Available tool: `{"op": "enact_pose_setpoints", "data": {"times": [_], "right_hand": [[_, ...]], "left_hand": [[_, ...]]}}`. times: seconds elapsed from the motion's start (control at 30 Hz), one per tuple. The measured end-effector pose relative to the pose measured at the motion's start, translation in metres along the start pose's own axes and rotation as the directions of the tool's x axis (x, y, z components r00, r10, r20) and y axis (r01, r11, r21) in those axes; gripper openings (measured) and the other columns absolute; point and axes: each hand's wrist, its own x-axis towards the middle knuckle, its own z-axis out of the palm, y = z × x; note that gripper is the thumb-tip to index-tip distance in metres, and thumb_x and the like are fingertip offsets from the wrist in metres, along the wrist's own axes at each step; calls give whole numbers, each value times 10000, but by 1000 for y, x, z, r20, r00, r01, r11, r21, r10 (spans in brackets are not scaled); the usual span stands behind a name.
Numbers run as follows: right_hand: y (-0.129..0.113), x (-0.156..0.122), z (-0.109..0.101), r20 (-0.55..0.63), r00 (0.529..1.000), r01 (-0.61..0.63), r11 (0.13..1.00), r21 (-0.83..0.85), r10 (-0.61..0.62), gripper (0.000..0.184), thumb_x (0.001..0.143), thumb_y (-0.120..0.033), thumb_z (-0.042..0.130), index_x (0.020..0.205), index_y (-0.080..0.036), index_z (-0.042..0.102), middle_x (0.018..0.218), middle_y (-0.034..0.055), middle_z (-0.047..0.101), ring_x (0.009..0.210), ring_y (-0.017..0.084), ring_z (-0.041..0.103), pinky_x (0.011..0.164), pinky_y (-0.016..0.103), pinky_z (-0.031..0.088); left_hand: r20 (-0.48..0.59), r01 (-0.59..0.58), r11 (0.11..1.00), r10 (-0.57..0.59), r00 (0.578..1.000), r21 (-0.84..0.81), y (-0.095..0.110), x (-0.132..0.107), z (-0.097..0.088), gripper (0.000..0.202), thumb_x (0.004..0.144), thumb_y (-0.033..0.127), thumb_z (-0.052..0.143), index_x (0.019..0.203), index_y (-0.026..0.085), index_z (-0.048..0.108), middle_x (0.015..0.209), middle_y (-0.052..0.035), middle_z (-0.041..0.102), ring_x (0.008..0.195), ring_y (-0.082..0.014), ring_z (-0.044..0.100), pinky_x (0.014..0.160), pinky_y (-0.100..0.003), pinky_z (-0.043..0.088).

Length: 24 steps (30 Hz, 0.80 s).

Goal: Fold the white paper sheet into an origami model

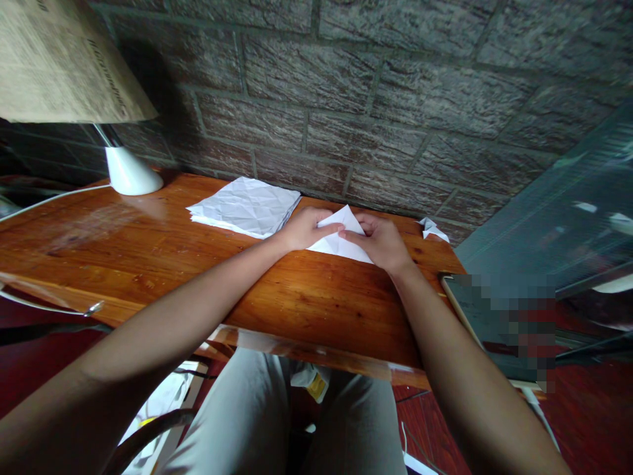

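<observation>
Near the table's [148,257] far edge, the left hand [302,229] and right hand [382,243] both pinch one folded sheet [340,243] lying on the wood. One stack of creased paper [247,208] lies just to its left — one crumpled scrap [433,229] by the far right corner — one lamp base [127,171] far left.

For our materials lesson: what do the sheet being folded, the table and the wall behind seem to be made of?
The sheet looks like thin white matt paper: it holds sharp creases. The table looks like glossy varnished wood: grain and reflections show. The wall seems rough grey-brown brick or stone with recessed joints, possibly only cladding.
</observation>
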Motion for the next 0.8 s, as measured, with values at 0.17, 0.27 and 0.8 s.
{"op": "enact_pose_setpoints", "data": {"times": [0.17, 0.27, 0.8], "right_hand": [[-6, -1, 0, 1, 997, -71, 992, 107, 71, 424, 627, -464, 867, 906, -184, 714, 793, 21, 753, 616, 147, 611, 523, 242, 412], [-7, -1, -2, -11, 996, -87, 987, 132, 89, 459, 589, -471, 895, 894, -182, 709, 816, 33, 764, 634, 154, 625, 535, 250, 435], [-6, -2, -1, -23, 999, -34, 999, 35, 35, 398, 668, -436, 838, 949, -187, 708, 888, 52, 784, 686, 177, 656, 563, 261, 453]], "left_hand": [[92, 69, 981, -53, 994, -179, -3, 3, -5, 389, 808, 532, 694, 812, 144, 669, 705, 6, 638, 636, -125, 534, 556, -225, 350], [168, 97, 964, -56, 984, -247, -5, 4, -9, 374, 738, 453, 784, 909, 130, 704, 816, -11, 705, 734, -146, 609, 648, -235, 433], [277, 313, 896, -229, 933, -315, -8, 2, -8, 320, 596, 262, 875, 887, 151, 802, 866, -43, 785, 764, -187, 696, 800, -339, 542]]}}
